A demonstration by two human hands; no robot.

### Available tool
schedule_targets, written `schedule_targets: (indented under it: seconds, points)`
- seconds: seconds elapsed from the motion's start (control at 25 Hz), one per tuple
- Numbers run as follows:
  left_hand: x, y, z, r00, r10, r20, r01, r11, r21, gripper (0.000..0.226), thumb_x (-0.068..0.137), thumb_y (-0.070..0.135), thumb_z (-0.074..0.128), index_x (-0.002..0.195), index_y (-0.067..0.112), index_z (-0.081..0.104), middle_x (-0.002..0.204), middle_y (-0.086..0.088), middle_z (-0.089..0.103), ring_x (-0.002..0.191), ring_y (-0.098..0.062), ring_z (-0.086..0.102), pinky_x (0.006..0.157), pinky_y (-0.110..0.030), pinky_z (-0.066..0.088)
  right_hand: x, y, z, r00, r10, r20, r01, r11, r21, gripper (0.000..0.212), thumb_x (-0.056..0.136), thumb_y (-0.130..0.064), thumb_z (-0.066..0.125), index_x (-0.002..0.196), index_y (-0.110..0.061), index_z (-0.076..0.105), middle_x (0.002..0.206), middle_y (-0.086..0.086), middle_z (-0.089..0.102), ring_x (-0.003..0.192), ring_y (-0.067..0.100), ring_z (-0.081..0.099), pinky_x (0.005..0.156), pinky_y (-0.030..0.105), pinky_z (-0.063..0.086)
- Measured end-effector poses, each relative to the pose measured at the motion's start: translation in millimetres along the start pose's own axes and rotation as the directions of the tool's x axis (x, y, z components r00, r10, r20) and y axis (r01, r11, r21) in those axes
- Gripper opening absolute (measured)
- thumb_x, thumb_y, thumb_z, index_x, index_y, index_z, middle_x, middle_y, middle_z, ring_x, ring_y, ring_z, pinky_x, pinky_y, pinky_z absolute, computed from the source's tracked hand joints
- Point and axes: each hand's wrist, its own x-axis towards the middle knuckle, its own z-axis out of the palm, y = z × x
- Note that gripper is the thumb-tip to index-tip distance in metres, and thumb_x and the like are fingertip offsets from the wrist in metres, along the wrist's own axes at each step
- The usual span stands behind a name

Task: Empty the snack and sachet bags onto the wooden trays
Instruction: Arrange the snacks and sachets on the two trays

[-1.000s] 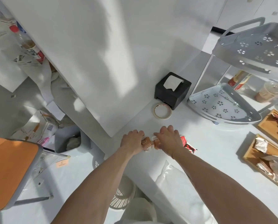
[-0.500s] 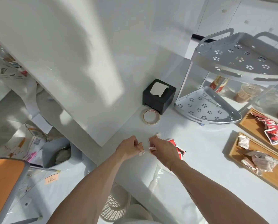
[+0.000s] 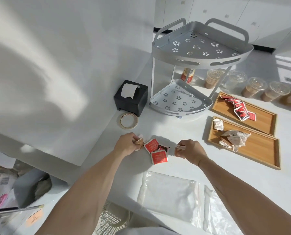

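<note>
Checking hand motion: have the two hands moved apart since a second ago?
Yes. The left hand and right hand have spread apart, now flanking the red sachets.

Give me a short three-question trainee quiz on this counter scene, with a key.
1. True or false: the red sachets between the hands lie on a wooden tray.
2. Which tray holds red sachets: A) far tray B) near tray?
3. Fill in: the tape roll lies in front of the black ____ box.

Key: 1 false, they lie on the white counter. 2 A. 3 tissue. Left hand and right hand each pinch a small packet.
</note>
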Motion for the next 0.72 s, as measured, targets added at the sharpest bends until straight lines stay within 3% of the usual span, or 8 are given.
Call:
schedule_targets:
  seconds: [0.08, 0.12, 0.24, 0.44, 0.56, 0.72]
  points:
    - [4, 5, 3, 1.000, -0.004, -0.009, 0.004, 1.000, 0.014, 0.056, 0.073, 0.026, 0.080, 0.124, 0.019, 0.059, 0.114, -0.005, 0.068, 0.108, -0.026, 0.063, 0.089, -0.034, 0.050, -7, 23, -1, 0.995, 0.094, -0.015, -0.093, 0.995, 0.039, 0.025, 0.071, -0.025, 0.073, 0.096, -0.026, 0.073, 0.088, 0.009, 0.072, 0.077, 0.028, 0.065, 0.059, 0.028, 0.046]
    - [6, 9, 4, 1.000, -0.003, 0.002, 0.003, 0.999, 0.038, 0.057, 0.074, 0.024, 0.079, 0.126, 0.017, 0.058, 0.117, -0.005, 0.067, 0.111, -0.027, 0.062, 0.092, -0.036, 0.050, -10, 33, 0, 0.992, 0.125, -0.014, -0.124, 0.991, 0.053, 0.027, 0.071, -0.025, 0.074, 0.098, -0.025, 0.073, 0.089, 0.010, 0.071, 0.077, 0.028, 0.064, 0.060, 0.027, 0.045]
    - [8, 19, 10, 1.000, 0.012, 0.015, -0.014, 0.987, 0.162, 0.024, 0.076, 0.021, 0.072, 0.100, 0.018, 0.068, 0.101, -0.003, 0.073, 0.100, -0.026, 0.066, 0.083, -0.038, 0.054, -16, 48, 7, 0.986, 0.164, -0.013, -0.162, 0.980, 0.116, 0.030, 0.070, -0.026, 0.078, 0.099, -0.023, 0.072, 0.089, 0.011, 0.071, 0.077, 0.028, 0.063, 0.061, 0.027, 0.044]
    - [-3, 31, 26, 0.992, -0.011, -0.123, 0.056, 0.926, 0.373, 0.024, 0.091, 0.026, 0.059, 0.114, 0.020, 0.060, 0.117, -0.006, 0.061, 0.109, -0.027, 0.058, 0.083, -0.038, 0.048, -19, 52, 14, 0.986, 0.158, -0.045, -0.153, 0.984, 0.089, 0.029, 0.073, -0.028, 0.076, 0.101, -0.023, 0.071, 0.093, 0.013, 0.071, 0.086, 0.032, 0.065, 0.065, 0.029, 0.046]
    - [-7, 26, 29, 0.988, -0.024, -0.154, 0.077, 0.934, 0.348, 0.026, 0.090, 0.022, 0.061, 0.115, 0.019, 0.055, 0.122, -0.010, 0.048, 0.113, -0.028, 0.048, 0.085, -0.041, 0.046, -23, 55, 12, 0.986, 0.153, -0.066, -0.151, 0.988, 0.042, 0.030, 0.072, -0.029, 0.075, 0.101, -0.025, 0.071, 0.094, 0.012, 0.071, 0.087, 0.032, 0.065, 0.065, 0.028, 0.047]
    - [-6, 22, 19, 0.992, -0.053, -0.112, 0.077, 0.973, 0.216, 0.022, 0.088, 0.030, 0.062, 0.102, 0.018, 0.050, 0.105, -0.005, 0.063, 0.094, -0.025, 0.057, 0.072, -0.035, 0.046, -29, 60, 9, 0.984, 0.165, -0.074, -0.165, 0.986, 0.006, 0.030, 0.076, -0.026, 0.071, 0.106, -0.026, 0.070, 0.098, 0.011, 0.071, 0.092, 0.031, 0.065, 0.068, 0.029, 0.047]
